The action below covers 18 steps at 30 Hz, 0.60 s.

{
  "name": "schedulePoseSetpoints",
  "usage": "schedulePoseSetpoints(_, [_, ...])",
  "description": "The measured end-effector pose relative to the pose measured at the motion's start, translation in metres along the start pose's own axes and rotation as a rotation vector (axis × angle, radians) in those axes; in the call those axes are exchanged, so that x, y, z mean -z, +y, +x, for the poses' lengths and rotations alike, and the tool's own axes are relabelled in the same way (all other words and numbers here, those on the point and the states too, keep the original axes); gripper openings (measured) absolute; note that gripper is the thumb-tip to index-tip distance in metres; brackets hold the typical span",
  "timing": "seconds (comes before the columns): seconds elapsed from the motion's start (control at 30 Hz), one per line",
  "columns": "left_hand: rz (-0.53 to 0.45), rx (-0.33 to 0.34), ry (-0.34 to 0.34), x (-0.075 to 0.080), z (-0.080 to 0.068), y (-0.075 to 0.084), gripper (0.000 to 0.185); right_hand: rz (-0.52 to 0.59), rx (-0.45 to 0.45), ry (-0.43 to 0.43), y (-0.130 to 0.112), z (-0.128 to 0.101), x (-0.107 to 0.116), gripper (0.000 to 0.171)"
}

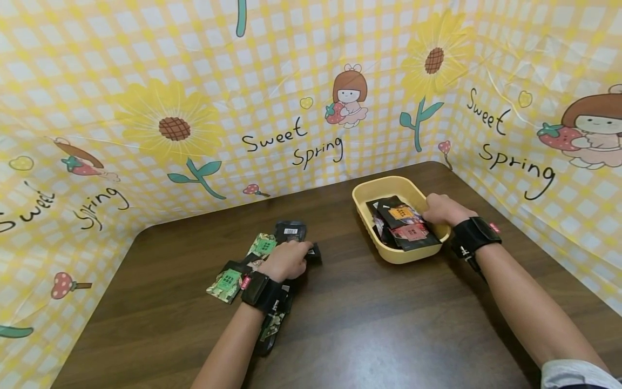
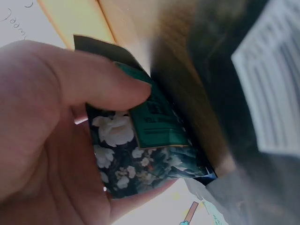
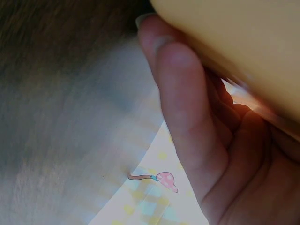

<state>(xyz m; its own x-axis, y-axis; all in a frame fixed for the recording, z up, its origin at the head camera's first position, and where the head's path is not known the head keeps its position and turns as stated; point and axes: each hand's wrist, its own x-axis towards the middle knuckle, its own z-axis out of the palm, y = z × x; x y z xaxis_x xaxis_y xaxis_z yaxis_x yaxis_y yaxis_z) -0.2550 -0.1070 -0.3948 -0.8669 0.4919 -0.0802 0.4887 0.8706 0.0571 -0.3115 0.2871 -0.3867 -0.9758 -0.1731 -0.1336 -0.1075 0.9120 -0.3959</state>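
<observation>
Left hand (image 1: 288, 260) pinches a glossy floral sachet (image 2: 140, 145) off the wooden tabletop (image 1: 369, 319); right hand (image 1: 442, 209) grips the smooth yellow plastic tray (image 1: 384, 189) rim.

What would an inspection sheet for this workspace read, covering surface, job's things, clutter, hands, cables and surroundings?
Surface: dark wood-grain table, bare in the foreground.
Job's things: green floral packets and dark packets spread by the left hand; a yellow tray holds more dark packets.
Clutter: nothing seen.
Hands: left hand pinches a green floral packet, thumb on top in the left wrist view; right hand grips the yellow tray's rim, fingers curled under it in the right wrist view. Each wrist wears a black band.
Cables: nothing seen.
Surroundings: yellow checked backdrop with sunflowers and the words Sweet Spring encloses the table on three sides.
</observation>
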Motion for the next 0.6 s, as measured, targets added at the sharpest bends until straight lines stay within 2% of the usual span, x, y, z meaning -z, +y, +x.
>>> schedulePoseSetpoints(0.13, [-0.010,0.000,0.013,0.000,0.000,-0.001,0.030,0.001,-0.001,-0.002,-0.001,-0.001,0.000,0.014])
schedulePoseSetpoints(0.3, [-0.033,0.011,0.017,0.001,0.002,0.000,0.033,0.005,-0.001,0.000,-0.002,-0.003,0.001,0.014])
schedulePoseSetpoints(0.47, [-0.067,-0.005,0.076,0.004,0.003,0.003,0.033,0.006,0.007,0.007,-0.001,-0.003,0.001,0.014])
schedulePoseSetpoints(0.6, [-0.086,-0.046,0.141,0.008,0.005,0.011,0.041,0.003,0.010,0.008,-0.001,-0.002,0.000,0.013])
